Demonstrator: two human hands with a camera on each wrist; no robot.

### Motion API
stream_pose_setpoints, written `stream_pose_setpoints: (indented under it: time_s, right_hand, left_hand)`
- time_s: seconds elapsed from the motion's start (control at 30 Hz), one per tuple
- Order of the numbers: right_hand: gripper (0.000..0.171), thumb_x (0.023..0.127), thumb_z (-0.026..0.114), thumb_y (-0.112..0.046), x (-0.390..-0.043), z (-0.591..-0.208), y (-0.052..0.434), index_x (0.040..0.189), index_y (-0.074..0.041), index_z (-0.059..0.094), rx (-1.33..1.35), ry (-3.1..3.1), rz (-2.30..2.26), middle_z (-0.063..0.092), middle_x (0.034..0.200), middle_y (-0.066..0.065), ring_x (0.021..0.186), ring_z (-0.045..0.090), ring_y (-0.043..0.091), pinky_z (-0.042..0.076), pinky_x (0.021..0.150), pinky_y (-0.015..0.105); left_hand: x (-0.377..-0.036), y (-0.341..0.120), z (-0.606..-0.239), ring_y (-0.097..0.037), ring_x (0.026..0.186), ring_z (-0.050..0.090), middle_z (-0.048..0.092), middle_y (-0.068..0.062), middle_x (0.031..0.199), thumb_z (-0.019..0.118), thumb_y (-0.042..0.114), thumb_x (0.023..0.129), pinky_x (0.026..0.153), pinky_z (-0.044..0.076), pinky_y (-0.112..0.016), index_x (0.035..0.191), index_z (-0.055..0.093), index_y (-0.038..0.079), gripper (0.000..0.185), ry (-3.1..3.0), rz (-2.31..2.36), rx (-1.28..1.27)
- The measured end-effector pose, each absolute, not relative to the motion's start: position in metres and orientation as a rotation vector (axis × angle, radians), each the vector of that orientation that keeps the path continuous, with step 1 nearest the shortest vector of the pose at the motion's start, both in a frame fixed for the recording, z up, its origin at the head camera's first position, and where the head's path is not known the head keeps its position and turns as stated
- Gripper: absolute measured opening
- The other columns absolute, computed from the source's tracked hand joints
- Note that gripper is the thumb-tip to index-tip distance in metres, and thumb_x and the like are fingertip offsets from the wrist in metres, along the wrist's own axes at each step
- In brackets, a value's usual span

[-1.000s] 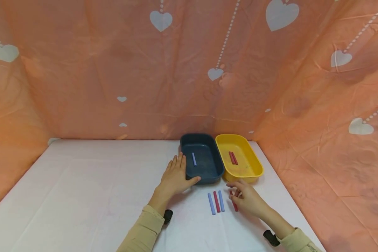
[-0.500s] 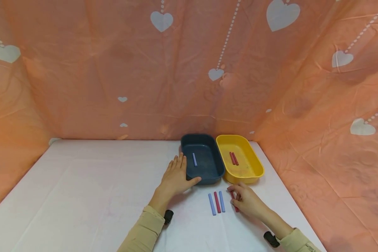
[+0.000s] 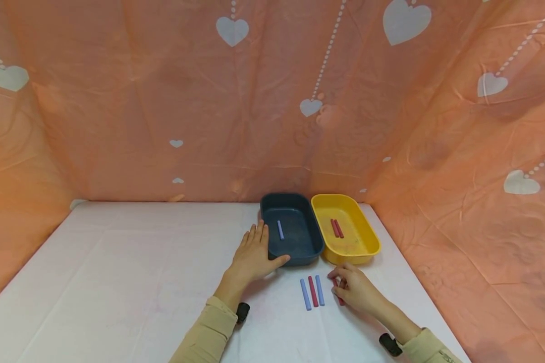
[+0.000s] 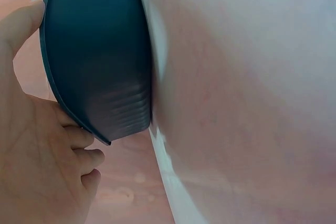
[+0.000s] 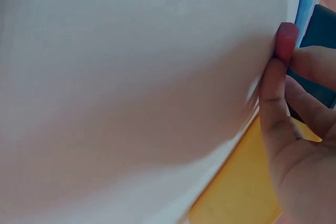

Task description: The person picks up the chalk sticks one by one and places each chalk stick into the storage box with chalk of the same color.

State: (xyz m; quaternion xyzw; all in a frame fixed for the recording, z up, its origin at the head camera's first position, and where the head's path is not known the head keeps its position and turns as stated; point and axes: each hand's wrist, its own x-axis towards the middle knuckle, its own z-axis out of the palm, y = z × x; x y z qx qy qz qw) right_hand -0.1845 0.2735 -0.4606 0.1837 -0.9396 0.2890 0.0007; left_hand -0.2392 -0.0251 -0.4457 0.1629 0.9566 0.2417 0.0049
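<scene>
**Inspector:** Report the right hand.

**Operator:** On my head feed the right hand (image 3: 354, 290) sits on the white table (image 3: 118, 282), just in front of the yellow tray (image 3: 371, 245). Its fingertips are curled and pinched together on a red stick (image 3: 340, 300); my right wrist feed shows one end of that stick (image 5: 286, 41) between thumb and fingers. The stick lies low at the table surface; I cannot tell whether it is lifted clear.

**Inspector:** And the left?

**Operator:** The left hand (image 3: 253, 256) lies against the near left corner of the dark blue tray (image 3: 269, 204), fingers straight along its side and thumb along its front wall. It clamps nothing.

**Inspector:** Other items?

**Operator:** Three sticks lie side by side on the table just left of the right hand: a blue stick (image 3: 305, 294), a second red stick (image 3: 313, 291), another blue stick (image 3: 319, 290). The dark tray holds one pale blue stick (image 3: 280, 230); the yellow tray holds two red sticks (image 3: 336, 228). The trays stand touching, near the peach heart-print backdrop (image 3: 163, 101).
</scene>
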Motion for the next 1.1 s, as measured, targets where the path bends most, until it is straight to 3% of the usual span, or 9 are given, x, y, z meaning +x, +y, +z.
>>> stream_pose_setpoints:
  time_s: [0.47, 0.63, 0.8, 1.1]
  right_hand:
    - [0.023, 0.086, 0.077, 0.006, -0.184, -0.462, 0.275, 0.108, -0.001, 0.075, 0.559, -2.884, 1.013, 0.061, 0.101, 0.005, 0.071, 0.052, 0.005, 0.050, 0.059, 0.020]
    - [0.027, 0.087, 0.078, 0.003, -0.182, -0.459, 0.275, 0.113, -0.002, 0.074, 0.517, -2.854, 1.076, 0.059, 0.097, 0.002, 0.076, 0.055, 0.008, 0.054, 0.067, 0.020]
    - [0.031, 0.087, 0.077, 0.006, -0.181, -0.455, 0.272, 0.117, 0.000, 0.074, 0.491, -2.791, 1.147, 0.064, 0.108, 0.007, 0.076, 0.057, 0.008, 0.058, 0.074, 0.019]
    - [0.032, 0.084, 0.077, 0.011, -0.182, -0.447, 0.268, 0.115, 0.003, 0.073, 0.540, -2.613, 1.196, 0.065, 0.114, 0.011, 0.077, 0.060, 0.007, 0.059, 0.074, 0.019]
  left_hand:
    - [-0.239, -0.025, -0.446, -0.037, 0.159, 0.012, 0.011, -0.020, 0.173, 0.061, 0.069, 0.094, 0.129, 0.011, -0.050, 0.163, 0.021, -0.005, 0.109, 2.999, 0.752, 0.517]
    - [-0.239, -0.024, -0.445, -0.038, 0.159, 0.013, 0.011, -0.020, 0.173, 0.061, 0.068, 0.094, 0.129, 0.011, -0.050, 0.163, 0.021, -0.005, 0.108, 2.999, 0.750, 0.516]
    - [-0.239, -0.025, -0.446, -0.039, 0.159, 0.015, 0.013, -0.022, 0.172, 0.063, 0.066, 0.093, 0.129, 0.013, -0.051, 0.162, 0.023, -0.006, 0.108, 3.004, 0.759, 0.525]
    - [-0.239, -0.025, -0.446, -0.039, 0.159, 0.014, 0.012, -0.021, 0.172, 0.062, 0.066, 0.094, 0.129, 0.013, -0.051, 0.162, 0.022, -0.006, 0.107, 3.004, 0.751, 0.524]
